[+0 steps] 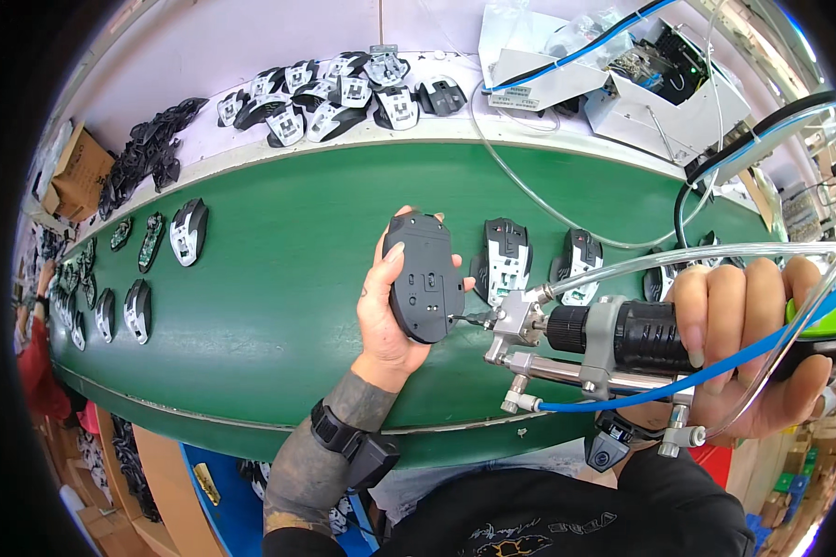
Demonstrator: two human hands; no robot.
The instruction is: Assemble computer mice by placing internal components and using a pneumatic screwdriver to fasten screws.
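The left hand [385, 311] is bare, with a small dark mark near the base of the thumb. The left forearm [320, 446] carries dense grey-black tattoo patterning — right down to the elbow. A black wrist strap [344, 436] with a boxy black module circles it. The right hand [743, 343] is bare. A black top [529, 520] with pale printed lettering covers the torso.

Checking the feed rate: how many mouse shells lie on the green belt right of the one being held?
3 visible: black-and-white mouse shells and in a row; the third is partly behind the right hand, which may hide more.
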